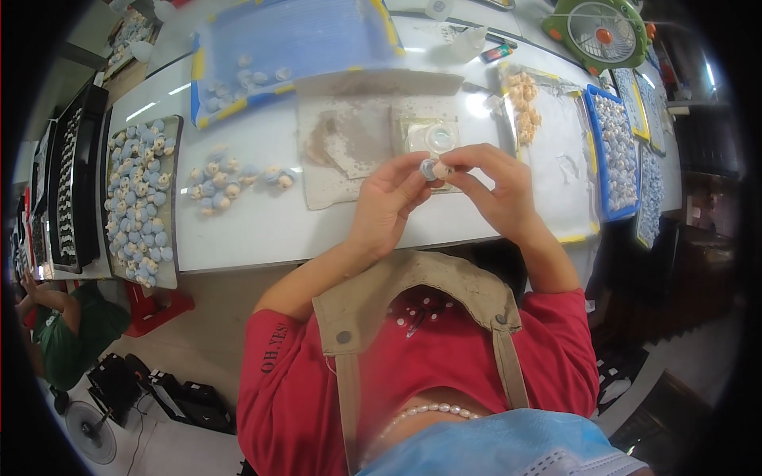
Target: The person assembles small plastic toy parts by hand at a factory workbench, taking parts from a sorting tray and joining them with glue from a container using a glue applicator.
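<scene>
In front of me my left hand and my right hand meet over the table, both closed in a pinch. Between their fingertips is a small figurine with a blue-grey part on the left and a cream part on the right. Fingers cover some of it, so I cannot tell whether the two parts are joined. Just beyond it stands a small clear round container on a stained cardboard sheet. To the left a loose cluster of similar blue and cream figurines lies on the white table.
A tray full of figurines stands left; a blue tray holds several blue pieces behind. Peach pieces lie on a taped sheet at right, beside a filled blue basket. A green fan stands far right. Another person sits at lower left.
</scene>
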Motion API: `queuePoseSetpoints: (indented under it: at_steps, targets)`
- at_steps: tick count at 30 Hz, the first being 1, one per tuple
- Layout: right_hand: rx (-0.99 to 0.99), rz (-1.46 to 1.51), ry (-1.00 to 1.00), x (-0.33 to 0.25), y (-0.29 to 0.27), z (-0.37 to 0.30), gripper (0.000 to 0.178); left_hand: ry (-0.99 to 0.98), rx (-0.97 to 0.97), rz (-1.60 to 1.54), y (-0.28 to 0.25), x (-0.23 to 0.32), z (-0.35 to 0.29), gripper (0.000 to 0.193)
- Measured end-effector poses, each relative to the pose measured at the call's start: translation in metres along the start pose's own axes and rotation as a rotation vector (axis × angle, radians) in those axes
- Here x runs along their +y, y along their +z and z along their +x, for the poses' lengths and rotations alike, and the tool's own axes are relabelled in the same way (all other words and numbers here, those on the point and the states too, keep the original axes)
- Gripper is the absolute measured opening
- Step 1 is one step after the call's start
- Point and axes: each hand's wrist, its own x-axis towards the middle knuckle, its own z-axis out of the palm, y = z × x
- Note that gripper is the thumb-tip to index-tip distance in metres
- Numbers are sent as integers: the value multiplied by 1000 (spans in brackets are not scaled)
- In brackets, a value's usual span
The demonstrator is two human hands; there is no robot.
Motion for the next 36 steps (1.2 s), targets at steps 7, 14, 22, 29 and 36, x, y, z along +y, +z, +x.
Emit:
queuePoseSetpoints:
  at_steps: [7,14,22,29,36]
  targets:
    - [3,7,-4,-5,8,-4,18,99,27,183,0,-1,-5,30]
    - [42,-23,-26,-13,20,-6,20,219,26,303,-9,7,-12,32]
    - [52,-105,-159,-25,30,-2,24,204,2,393,-19,14,-20,28]
    - [44,-116,-380,-20,32,10,35,-68,-164,-36,-5,23,-29,43]
    - [-32,13,-275,-15,24,0,32,-191,-170,-40,1,16,-29,40]
